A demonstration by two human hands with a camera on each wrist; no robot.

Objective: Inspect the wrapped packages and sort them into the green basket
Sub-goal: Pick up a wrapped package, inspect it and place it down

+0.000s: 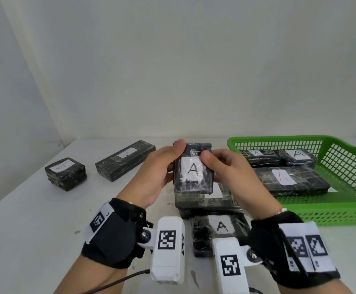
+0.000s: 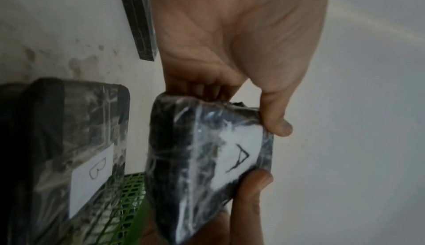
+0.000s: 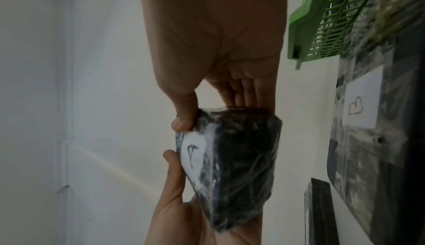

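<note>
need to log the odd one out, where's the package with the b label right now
The B-labelled package lies on the table directly under the held package, just left of the green basket; the head view hides its label.

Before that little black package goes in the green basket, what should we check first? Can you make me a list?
1. Both hands hold it: left hand and right hand grip the small black plastic-wrapped package. Ok.
2. Label readable: white paper label shows A. Ok.
3. Matches basket: packages in the green plastic mesh basket show A labels. Ok.
4. Room inside: bare floor near the front wall. Ok.
5. Wrapping intact: cannot tell.
</note>
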